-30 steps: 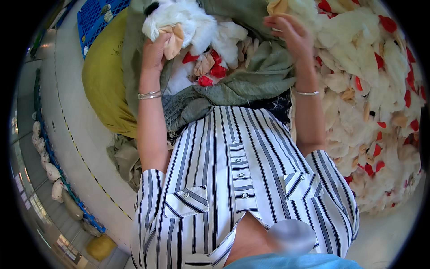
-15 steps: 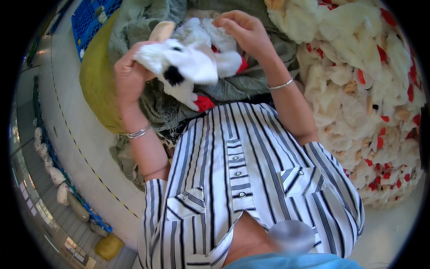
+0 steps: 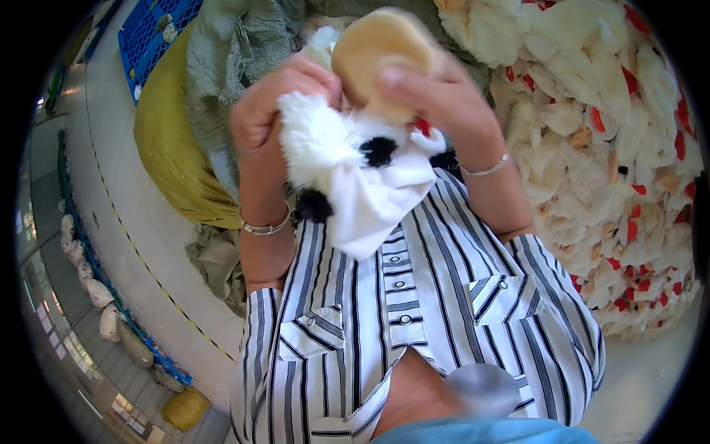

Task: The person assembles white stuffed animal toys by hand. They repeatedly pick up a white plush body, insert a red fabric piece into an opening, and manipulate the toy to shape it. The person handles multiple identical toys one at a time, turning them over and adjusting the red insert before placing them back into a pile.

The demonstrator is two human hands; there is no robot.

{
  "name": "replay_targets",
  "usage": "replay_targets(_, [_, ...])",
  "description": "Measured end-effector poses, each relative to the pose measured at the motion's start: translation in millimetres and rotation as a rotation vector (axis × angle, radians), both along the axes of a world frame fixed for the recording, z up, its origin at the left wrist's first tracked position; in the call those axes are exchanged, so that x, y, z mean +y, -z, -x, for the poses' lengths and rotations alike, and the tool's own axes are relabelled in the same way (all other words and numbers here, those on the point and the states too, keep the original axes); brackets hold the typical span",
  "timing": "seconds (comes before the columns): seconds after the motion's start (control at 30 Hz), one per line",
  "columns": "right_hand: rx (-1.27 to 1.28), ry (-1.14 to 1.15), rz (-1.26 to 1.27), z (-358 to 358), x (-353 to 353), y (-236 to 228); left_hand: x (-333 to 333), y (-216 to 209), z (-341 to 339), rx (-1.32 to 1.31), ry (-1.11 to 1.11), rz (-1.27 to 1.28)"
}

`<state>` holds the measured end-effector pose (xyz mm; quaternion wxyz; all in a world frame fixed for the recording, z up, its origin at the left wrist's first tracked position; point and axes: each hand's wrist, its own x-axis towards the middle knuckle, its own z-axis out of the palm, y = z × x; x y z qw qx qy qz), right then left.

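Observation:
An unstuffed plush animal skin point(image 3: 318, 137), white and fluffy with black patches and a smooth white part hanging down, is held up in front of my chest. My left hand point(image 3: 285, 96) is closed on its upper left edge, fingers curled into the fabric. A smooth tan piece point(image 3: 381, 55) stands up at the top, blurred by motion. My right hand point(image 3: 447, 103) pinches the lower right of this tan piece with the thumb on its face; the other fingers are mostly hidden behind. A bit of red shows below the right thumb.
A heap of white plush skins with red and tan parts point(image 3: 592, 163) fills the right side. Grey-green sacking point(image 3: 229, 66) and an olive-yellow sack point(image 3: 166, 140) lie at the left. Beyond them are a blue plastic crate point(image 3: 151, 44) and a floor with a striped line.
Both hands have brought the plush skin closer to my chest and turned it. My right hand has come down and now grips the tan piece, which shows much larger.

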<state>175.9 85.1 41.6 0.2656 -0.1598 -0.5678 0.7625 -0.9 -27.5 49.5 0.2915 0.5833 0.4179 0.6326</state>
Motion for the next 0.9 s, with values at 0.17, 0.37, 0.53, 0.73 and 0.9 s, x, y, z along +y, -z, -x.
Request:
replay_targets(0.17, [0.641,0.903,-0.207,-2,6,-46,-14,-26,17,-0.050,-0.547,-0.063])
replay_targets(0.37, [0.666,0.405,0.058,-2,43,-38,-18,-22,36,0.222,-0.703,0.211])
replay_targets(0.53, [0.151,0.360,0.158,15,45,44,-41,49,70,0.332,-0.640,0.484])
replay_targets(0.73, [0.124,0.297,0.132,2,52,54,-63,61,88,0.204,-0.568,0.543])
replay_targets(0.9, [0.061,0.171,0.047,16,41,46,-83,76,124,0.357,-0.754,0.639])
